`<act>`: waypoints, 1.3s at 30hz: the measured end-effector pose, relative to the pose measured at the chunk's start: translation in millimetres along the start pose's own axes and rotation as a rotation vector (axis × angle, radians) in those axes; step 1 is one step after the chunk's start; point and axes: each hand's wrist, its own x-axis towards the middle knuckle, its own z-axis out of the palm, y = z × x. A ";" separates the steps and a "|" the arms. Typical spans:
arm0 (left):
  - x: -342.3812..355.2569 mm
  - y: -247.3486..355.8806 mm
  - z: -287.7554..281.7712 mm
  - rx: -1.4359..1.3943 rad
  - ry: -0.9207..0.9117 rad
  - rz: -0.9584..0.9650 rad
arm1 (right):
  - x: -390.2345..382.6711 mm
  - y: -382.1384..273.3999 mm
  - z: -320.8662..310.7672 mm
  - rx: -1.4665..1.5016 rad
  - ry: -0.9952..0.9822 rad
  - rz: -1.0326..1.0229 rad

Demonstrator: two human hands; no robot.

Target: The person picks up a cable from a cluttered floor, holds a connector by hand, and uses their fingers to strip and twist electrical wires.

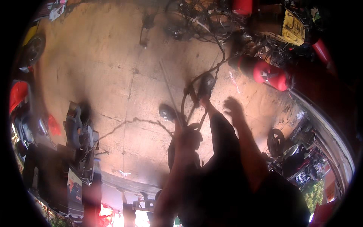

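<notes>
My left hand (188, 137) is closed low in front of my body, above the floor. A thin straight rod (171, 87) sticks up and away from it, and the fingers seem wrapped round its near end. Dark cables (193, 82) also meet at this hand; whether it grips them too, I cannot tell. To the right, my right hand (234, 108) hangs in the air, blurred, with its fingers apart and nothing visible in them. Between and beyond the hands are my two feet in dark shoes (167, 112).
Tan concrete floor (94, 72) spreads ahead. A cable (134, 120) runs left to dark machinery (79, 128). Tangled cables (204, 26) lie at the far side, near a yellow case (293, 28) and a red cylinder (270, 75). A dark wheel-like disc (275, 142) stands at right.
</notes>
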 end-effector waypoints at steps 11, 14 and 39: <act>33.6 3.8 -35.7 -0.185 0.097 0.108 | -7.1 -56.4 109.4 0.295 -0.263 0.175; 69.5 -9.6 -62.3 -0.266 0.136 0.313 | -35.4 -56.2 88.3 -0.429 0.112 -0.120; -227.7 92.4 -43.3 -0.009 0.609 0.559 | -403.3 -248.0 227.5 1.026 -0.844 0.084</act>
